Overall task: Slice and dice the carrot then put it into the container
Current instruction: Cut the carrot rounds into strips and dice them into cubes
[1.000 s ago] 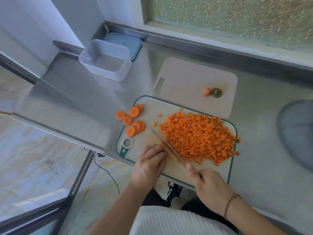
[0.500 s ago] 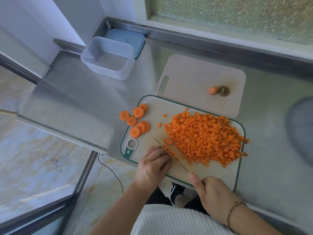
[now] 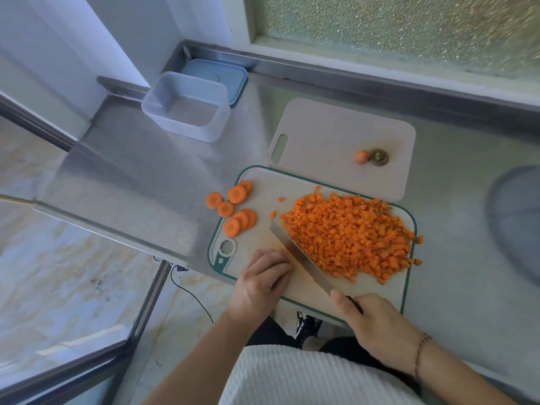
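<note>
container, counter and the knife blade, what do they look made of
The translucent white rectangular container looks like frosted plastic, since its floor shows dimly through the walls. The grey counter seems brushed stainless steel, given its streaky sheen. The long silver knife blade appears to be polished metal, as it reflects light.

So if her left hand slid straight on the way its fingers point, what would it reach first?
Probably the knife blade lying just ahead of the left hand; beyond it, the diced carrot pile. Depth is hard to judge.
</note>
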### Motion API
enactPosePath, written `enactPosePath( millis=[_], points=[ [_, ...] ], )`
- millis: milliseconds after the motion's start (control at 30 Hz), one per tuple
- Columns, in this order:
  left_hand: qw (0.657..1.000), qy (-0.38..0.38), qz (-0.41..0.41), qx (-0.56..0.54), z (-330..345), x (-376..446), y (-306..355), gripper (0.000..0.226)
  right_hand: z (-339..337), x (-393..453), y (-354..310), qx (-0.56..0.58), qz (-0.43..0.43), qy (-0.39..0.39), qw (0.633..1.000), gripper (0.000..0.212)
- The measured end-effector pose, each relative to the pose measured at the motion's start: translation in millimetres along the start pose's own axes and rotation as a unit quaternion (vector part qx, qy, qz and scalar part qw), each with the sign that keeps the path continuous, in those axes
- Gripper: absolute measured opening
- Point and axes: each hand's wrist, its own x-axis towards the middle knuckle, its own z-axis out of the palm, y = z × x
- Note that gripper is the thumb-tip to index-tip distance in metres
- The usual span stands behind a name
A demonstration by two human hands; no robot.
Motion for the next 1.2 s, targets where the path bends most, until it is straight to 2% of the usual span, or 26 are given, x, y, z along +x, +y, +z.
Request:
enactPosePath(
  millis=[167, 267, 600, 700, 800, 1000, 1067, 1200],
  points=[
    [0.999, -0.006, 0.026, 0.025, -6, -5, -4, 0.011, 1, -12, 11, -0.008, 0.003, -0.021, 1.000, 0.063],
    [0.999, -0.007, 0.019, 0.030, -5, -5, -8, 0.004, 2, -15, 13, -0.003, 0.009, -0.026, 1.000, 0.062],
    [1.000, 0.004, -0.005, 0.007, -3, -2, -7, 0.007, 6, 2, 10, -0.024, 0.011, 0.002, 1.000, 0.062],
    [1.000, -0.003, -0.004, 0.005, -4, -2, -8, 0.005, 11, 14, -7, -0.033, -0.019, 0.016, 0.999, 0.060],
    [1.000, -0.014, -0.001, 0.000, -9, 0, -7, 0.004, 12, 14, -13, 0.004, -0.032, -0.012, 0.999, 0.059],
    [1.000, 0.013, -0.008, 0.024, -9, -2, -7, 0.005, -5, -3, 7, 0.030, -0.053, -0.069, 0.996, 0.037],
    [0.999, 0.014, -0.013, 0.026, -9, -2, -6, 0.005, -6, -6, 11, 0.051, -0.047, -0.069, 0.995, 0.041],
    [0.999, 0.020, -0.016, 0.032, -11, -8, -6, 0.002, -4, -13, 19, 0.027, -0.048, -0.015, 0.998, 0.068]
  ],
)
